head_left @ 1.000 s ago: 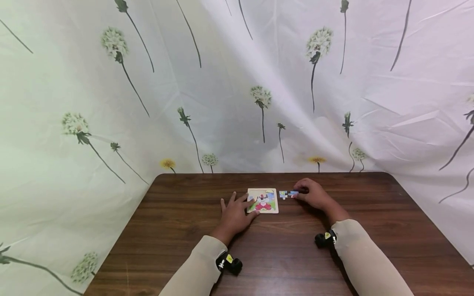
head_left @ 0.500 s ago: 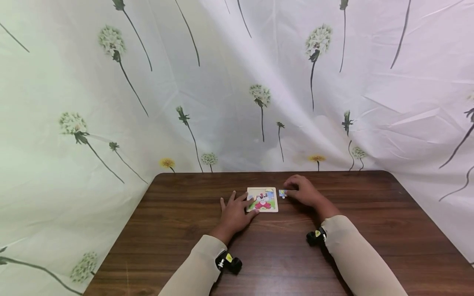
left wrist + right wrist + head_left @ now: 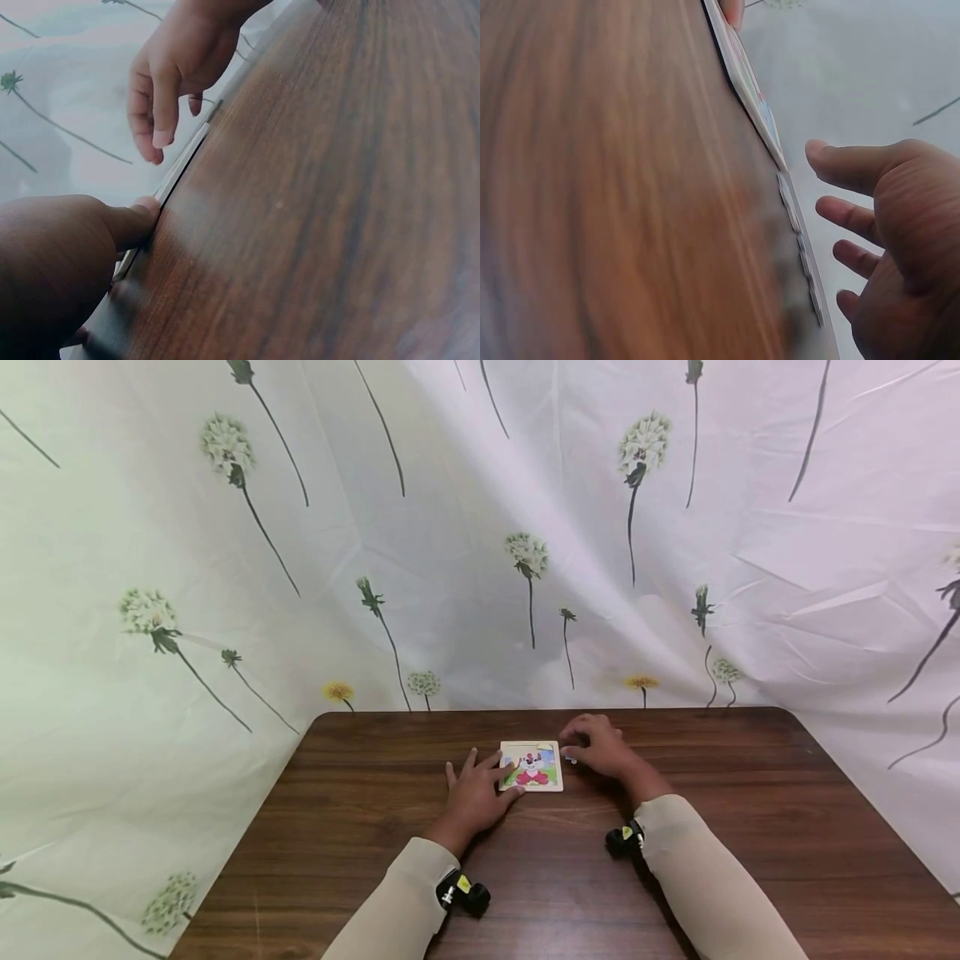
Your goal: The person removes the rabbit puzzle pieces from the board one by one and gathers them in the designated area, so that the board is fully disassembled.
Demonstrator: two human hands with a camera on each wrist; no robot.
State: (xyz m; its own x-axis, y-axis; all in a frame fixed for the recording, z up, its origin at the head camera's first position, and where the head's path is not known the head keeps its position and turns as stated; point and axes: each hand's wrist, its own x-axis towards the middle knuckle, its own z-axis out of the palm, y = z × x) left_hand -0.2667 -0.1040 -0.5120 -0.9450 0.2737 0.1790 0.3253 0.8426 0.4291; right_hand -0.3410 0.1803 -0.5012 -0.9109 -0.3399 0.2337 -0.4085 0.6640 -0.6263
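My left hand (image 3: 476,793) rests with spread fingers on a small square jigsaw puzzle (image 3: 534,777), its thumb at the near edge. The puzzle has a pale wooden frame and a cartoon animal in red; bare tan patches show in the picture. My right hand (image 3: 600,750) hovers just right of the frame, over a loose puzzle piece (image 3: 572,761) that it mostly hides. In the right wrist view, its thumb (image 3: 840,161) and fingers are apart with nothing between them. Below them lie that puzzle piece (image 3: 788,201) and a second puzzle piece (image 3: 809,279), in a row beside the frame.
The dark wooden table (image 3: 360,827) reaches back to a white curtain (image 3: 450,568) printed with dandelions. A small black camera sits on each wrist, the left camera (image 3: 474,900) and the right camera (image 3: 618,843), both close above the tabletop.
My right hand has moved left, from the farther loose piece to over the one beside the puzzle frame. My left hand has stayed in place on the puzzle.
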